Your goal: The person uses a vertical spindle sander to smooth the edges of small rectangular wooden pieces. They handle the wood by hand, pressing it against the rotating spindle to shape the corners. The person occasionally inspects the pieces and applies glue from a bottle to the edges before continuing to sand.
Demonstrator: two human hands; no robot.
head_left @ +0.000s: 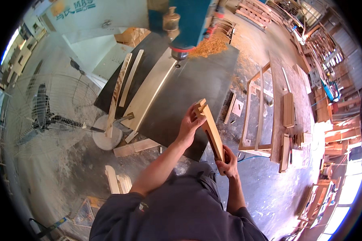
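Note:
Between my two hands is a wooden workpiece (213,134), a bar with a stepped, notched far end and a dark slot or groove along its side. My left hand (191,123) wraps round it near the notched end. Lower down, my right hand (228,162) grips the near end. The bar is tilted, held in front of my body over the near edge of a dark machine table (181,108). Above that table hangs a blue machine head with a spindle (179,54). A long pale board (149,94) lies on the table as a straight fence.
Two narrow strips (120,88) lean across the table's left side. A caged fan (44,108) stands at the left. Sawdust (213,45) is heaped behind the spindle. On the right, a wooden workbench (283,108) carries several wood pieces. Offcuts (136,147) lie on the floor.

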